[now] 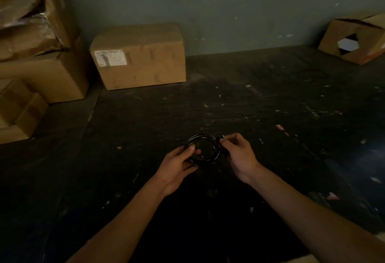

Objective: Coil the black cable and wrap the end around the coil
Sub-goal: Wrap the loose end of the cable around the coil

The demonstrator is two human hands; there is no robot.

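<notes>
- Your black cable (205, 148) is already gathered into a small round coil, held low over the dark floor (270, 100) between your two hands — so the coiling looks done, and you seem to be at the wrapping step.
- Your left hand (177, 163) grips the near-left side of the coil, thumb pressed on top of the loops and fingers curled beneath; that pinch is what keeps the loops stacked.
- Your right hand (239, 154) sits at the coil's far-right edge, thumb and forefinger closed on what appears to be the cable end (222, 137). It is small and dim, so you cannot be sure whether it is a plug or bare cable.
- The next move calls for passing that end through the middle of the coil and round the bundle — keep the left pinch firm while you do, or the loops may spring apart.
- Little free length shows beyond your right fingertips, so expect only a turn or two.
- The cardboard boxes (139, 56) stand well apart by the wall, out of your way.
</notes>
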